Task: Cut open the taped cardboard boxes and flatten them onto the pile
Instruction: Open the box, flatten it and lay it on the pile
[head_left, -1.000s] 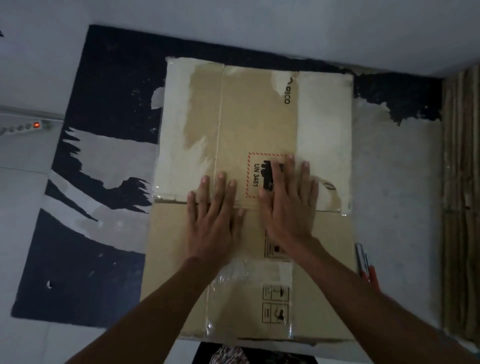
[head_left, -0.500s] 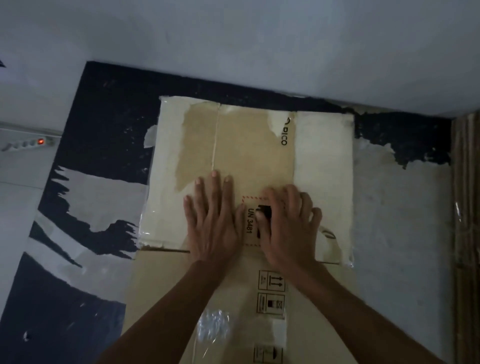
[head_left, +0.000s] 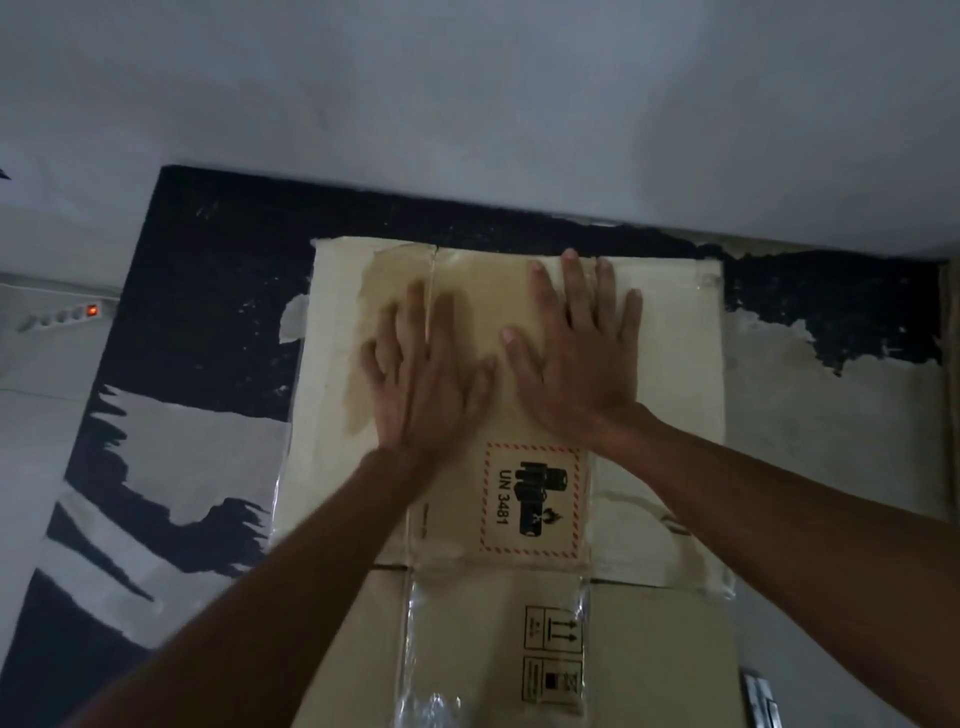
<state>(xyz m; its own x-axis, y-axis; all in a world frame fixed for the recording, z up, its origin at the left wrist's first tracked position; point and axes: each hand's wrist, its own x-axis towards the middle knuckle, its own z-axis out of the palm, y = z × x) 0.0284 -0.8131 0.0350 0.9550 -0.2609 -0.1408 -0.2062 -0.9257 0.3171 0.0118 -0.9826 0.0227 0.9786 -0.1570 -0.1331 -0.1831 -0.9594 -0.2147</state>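
Observation:
A flattened brown cardboard box (head_left: 670, 395) lies on the floor in front of me, with torn pale patches, a red-bordered UN 3481 label (head_left: 532, 501) and clear tape down its middle. My left hand (head_left: 423, 374) presses flat on the upper part of the box, fingers spread. Beside it my right hand (head_left: 582, 358) also presses flat, fingertips close to the far edge of the cardboard. Neither hand holds anything.
A dark, worn floor mat (head_left: 208, 322) lies under the box against the white wall (head_left: 467, 104). A power strip (head_left: 67, 314) with a lit red switch sits at the left. A cutter's tip (head_left: 761, 701) shows at the lower right, beside the box.
Both hands have slid away from me over the cardboard, from the UN 3481 label toward the box's far edge. The view has tilted so the box sits lower in frame.

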